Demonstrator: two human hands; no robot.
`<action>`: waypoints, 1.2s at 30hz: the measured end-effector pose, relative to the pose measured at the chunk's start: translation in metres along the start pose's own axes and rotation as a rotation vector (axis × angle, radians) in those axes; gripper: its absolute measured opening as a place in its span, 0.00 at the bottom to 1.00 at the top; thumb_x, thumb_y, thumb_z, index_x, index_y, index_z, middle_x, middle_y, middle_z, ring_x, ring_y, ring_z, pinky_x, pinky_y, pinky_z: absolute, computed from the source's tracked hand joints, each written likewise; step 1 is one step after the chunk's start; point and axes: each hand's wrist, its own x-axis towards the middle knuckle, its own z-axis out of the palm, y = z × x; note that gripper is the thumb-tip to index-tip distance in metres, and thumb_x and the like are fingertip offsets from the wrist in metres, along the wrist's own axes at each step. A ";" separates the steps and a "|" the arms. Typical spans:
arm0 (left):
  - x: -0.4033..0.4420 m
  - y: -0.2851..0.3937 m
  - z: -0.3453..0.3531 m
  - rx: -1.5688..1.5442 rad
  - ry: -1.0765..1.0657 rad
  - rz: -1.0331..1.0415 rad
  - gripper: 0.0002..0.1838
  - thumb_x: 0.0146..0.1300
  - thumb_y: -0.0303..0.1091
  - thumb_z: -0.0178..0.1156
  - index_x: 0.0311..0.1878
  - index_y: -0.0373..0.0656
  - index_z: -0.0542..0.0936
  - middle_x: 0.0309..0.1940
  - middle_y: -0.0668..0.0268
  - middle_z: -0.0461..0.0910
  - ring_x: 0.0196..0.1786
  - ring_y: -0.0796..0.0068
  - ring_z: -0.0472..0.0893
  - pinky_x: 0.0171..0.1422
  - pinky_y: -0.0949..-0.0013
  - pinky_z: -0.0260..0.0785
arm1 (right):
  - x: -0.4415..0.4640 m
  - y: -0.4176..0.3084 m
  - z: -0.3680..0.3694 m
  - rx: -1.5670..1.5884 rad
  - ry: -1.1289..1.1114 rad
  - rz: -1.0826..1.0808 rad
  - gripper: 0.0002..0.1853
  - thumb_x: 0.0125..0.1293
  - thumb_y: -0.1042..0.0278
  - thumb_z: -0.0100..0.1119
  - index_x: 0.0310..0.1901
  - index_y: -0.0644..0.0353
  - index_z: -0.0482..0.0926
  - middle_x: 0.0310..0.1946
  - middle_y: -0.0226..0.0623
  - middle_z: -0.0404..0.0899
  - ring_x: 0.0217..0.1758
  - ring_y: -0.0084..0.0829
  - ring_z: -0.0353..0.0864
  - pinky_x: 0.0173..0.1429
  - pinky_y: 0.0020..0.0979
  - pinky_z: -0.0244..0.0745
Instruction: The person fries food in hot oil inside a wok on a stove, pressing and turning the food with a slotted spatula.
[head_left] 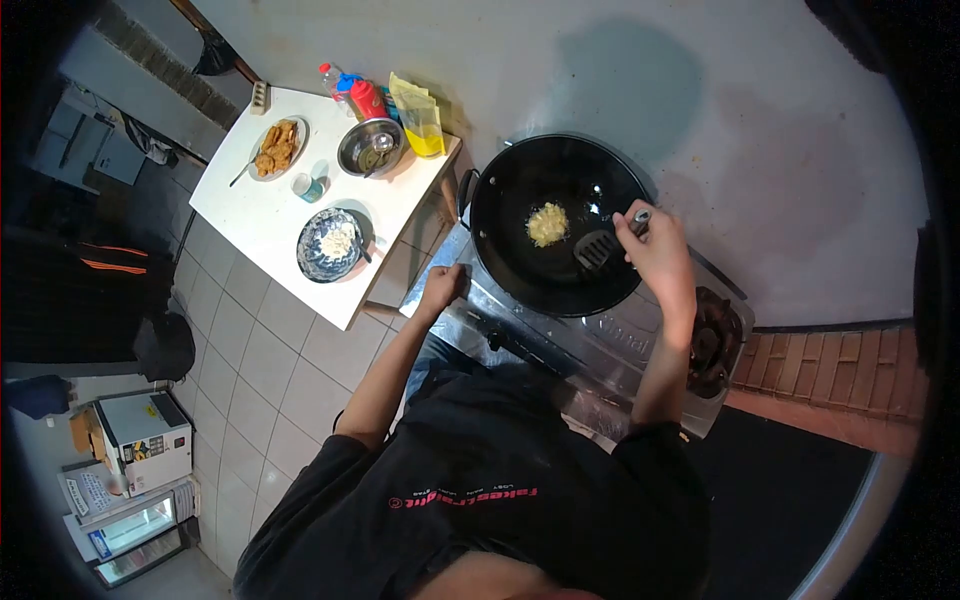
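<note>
My right hand (660,262) is wrapped round the handle of a slotted spatula (597,250), whose dark head hangs inside a large black wok (545,290). A small pale-yellow clump of frying food (547,226) sits in oil near the wok's middle, just left of the spatula head and apart from it. My left hand (441,289) is closed in a fist by the left edge of the metal gas stove (480,335), below the wok's side handle. Nothing shows in that fist.
On a white table (270,225) to the left are a plate of fried pieces (280,146), a bowl of white batter (335,242), a metal bowl (370,147), a cup (306,187), bottles and a yellow pouch (418,115). A second burner (715,340) lies right of the wok.
</note>
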 end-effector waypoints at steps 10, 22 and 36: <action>-0.004 0.004 -0.001 -0.003 0.003 -0.011 0.27 0.69 0.44 0.54 0.12 0.45 0.70 0.10 0.72 0.67 0.12 0.79 0.63 0.18 0.69 0.51 | -0.001 -0.007 0.011 0.089 0.003 0.023 0.12 0.64 0.69 0.64 0.28 0.68 0.74 0.16 0.45 0.70 0.18 0.34 0.68 0.28 0.35 0.65; 0.000 -0.001 0.002 -0.030 0.008 -0.020 0.27 0.70 0.44 0.54 0.12 0.45 0.69 0.10 0.73 0.66 0.12 0.80 0.62 0.18 0.69 0.49 | -0.012 -0.006 0.016 0.076 -0.010 0.025 0.13 0.64 0.71 0.63 0.27 0.68 0.73 0.17 0.44 0.70 0.18 0.33 0.66 0.28 0.35 0.64; -0.001 -0.002 0.000 -0.021 -0.024 -0.027 0.29 0.71 0.46 0.54 0.11 0.47 0.69 0.09 0.74 0.65 0.10 0.80 0.61 0.17 0.69 0.48 | -0.021 -0.006 0.013 0.082 -0.012 0.026 0.13 0.64 0.73 0.64 0.26 0.68 0.71 0.16 0.43 0.68 0.17 0.31 0.63 0.27 0.34 0.62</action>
